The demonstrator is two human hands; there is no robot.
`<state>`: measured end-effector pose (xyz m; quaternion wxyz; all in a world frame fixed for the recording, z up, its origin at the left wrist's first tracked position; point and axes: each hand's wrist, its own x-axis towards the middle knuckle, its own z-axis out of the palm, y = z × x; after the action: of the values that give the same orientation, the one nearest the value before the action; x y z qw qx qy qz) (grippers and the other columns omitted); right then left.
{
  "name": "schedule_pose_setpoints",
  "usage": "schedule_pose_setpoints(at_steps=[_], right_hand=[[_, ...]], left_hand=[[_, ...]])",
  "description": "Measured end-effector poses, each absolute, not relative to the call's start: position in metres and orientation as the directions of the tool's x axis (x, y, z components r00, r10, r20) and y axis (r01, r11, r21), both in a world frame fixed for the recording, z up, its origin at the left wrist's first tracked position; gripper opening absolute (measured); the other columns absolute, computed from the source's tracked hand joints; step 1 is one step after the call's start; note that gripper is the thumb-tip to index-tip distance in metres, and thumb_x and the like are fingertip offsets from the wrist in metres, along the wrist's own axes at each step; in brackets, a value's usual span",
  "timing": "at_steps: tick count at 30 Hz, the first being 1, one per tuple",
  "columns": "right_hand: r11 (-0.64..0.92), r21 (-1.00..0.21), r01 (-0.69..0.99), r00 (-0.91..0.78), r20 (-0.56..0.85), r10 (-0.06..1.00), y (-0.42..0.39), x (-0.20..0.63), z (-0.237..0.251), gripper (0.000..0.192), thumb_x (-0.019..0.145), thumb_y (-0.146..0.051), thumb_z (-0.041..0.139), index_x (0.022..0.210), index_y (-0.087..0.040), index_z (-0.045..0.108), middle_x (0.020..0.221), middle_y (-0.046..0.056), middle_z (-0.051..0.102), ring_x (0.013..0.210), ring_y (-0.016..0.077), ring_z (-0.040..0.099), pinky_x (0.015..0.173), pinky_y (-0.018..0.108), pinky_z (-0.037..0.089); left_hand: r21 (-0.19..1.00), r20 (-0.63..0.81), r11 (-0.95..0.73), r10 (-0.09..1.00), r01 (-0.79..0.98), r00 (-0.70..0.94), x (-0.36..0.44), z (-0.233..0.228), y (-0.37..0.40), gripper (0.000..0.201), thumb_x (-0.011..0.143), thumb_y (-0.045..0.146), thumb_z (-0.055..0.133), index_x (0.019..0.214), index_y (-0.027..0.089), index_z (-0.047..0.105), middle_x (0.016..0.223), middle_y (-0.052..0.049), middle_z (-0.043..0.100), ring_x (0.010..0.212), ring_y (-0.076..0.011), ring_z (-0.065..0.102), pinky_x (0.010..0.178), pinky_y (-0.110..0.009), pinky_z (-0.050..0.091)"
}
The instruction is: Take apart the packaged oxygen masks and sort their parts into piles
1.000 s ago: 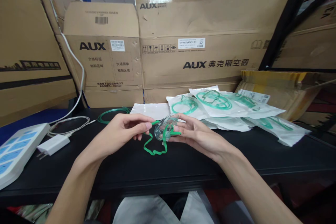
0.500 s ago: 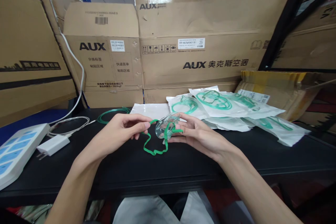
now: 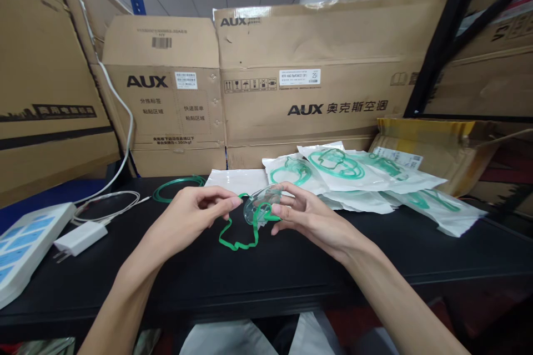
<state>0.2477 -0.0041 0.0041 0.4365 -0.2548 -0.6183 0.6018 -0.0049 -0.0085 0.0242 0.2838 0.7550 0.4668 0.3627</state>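
A clear oxygen mask is held above the black table, its open side turned partly away from me. My right hand grips the mask from the right, fingers around its edge and thumb in front. From the mask a green elastic strap hangs down in a loop. My left hand pinches part of this strap between thumb and fingertips, just left of the mask. Behind my left hand lies a coil of green tubing on the table, and a white packet lies flat beyond the mask.
Several clear-and-white packets with green-tubed masks are piled at the back right. On the left are a power strip, a white plug adapter and a white cable. Cardboard boxes wall the back of the black table.
The mask and strap have shifted slightly left in view, and my right hand's lower fingers have come forward around the mask. My left hand keeps its pinch on the strap.
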Motion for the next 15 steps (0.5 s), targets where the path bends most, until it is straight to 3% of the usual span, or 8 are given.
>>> schedule_pose_setpoints(at_steps=[6, 11, 15], right_hand=[[0.207, -0.962, -0.179, -0.455, 0.268, 0.849, -0.0028, 0.2471, 0.003, 0.037, 0.081, -0.035, 0.085, 0.108, -0.024, 0.062, 0.103, 0.003, 0.064, 0.094, 0.0182, 0.06, 0.073, 0.029, 0.053], [0.277, -0.958, -0.069, -0.425, 0.279, 0.861, -0.0042, 0.2454, 0.0047, 0.034, 0.081, -0.033, 0.085, 0.105, -0.024, 0.062, 0.09, -0.001, 0.065, 0.079, 0.0144, 0.06, 0.068, 0.026, 0.046], [0.27, -0.958, -0.1, -0.471, 0.285, 0.835, -0.0033, 0.2434, 0.0017, 0.037, 0.081, -0.033, 0.084, 0.107, -0.024, 0.059, 0.087, -0.003, 0.065, 0.077, 0.016, 0.067, 0.07, 0.028, 0.05]], left_hand=[[0.722, 0.31, -0.44, 0.896, 0.534, 0.319, -0.0058, 0.0196, -0.0062, 0.042, 0.091, 0.061, 0.064, 0.09, 0.022, 0.079, 0.078, 0.0, 0.068, 0.07, -0.0163, 0.052, 0.062, -0.025, 0.035], [0.737, 0.259, -0.41, 0.906, 0.538, 0.334, -0.0026, 0.0198, -0.0071, 0.042, 0.092, 0.058, 0.062, 0.087, 0.02, 0.078, 0.079, -0.002, 0.068, 0.07, -0.0175, 0.052, 0.062, -0.026, 0.036], [0.744, 0.206, -0.389, 0.907, 0.544, 0.367, -0.003, 0.0148, -0.0018, 0.046, 0.092, 0.061, 0.06, 0.09, 0.018, 0.077, 0.08, -0.002, 0.066, 0.071, -0.0175, 0.052, 0.062, -0.026, 0.037]])
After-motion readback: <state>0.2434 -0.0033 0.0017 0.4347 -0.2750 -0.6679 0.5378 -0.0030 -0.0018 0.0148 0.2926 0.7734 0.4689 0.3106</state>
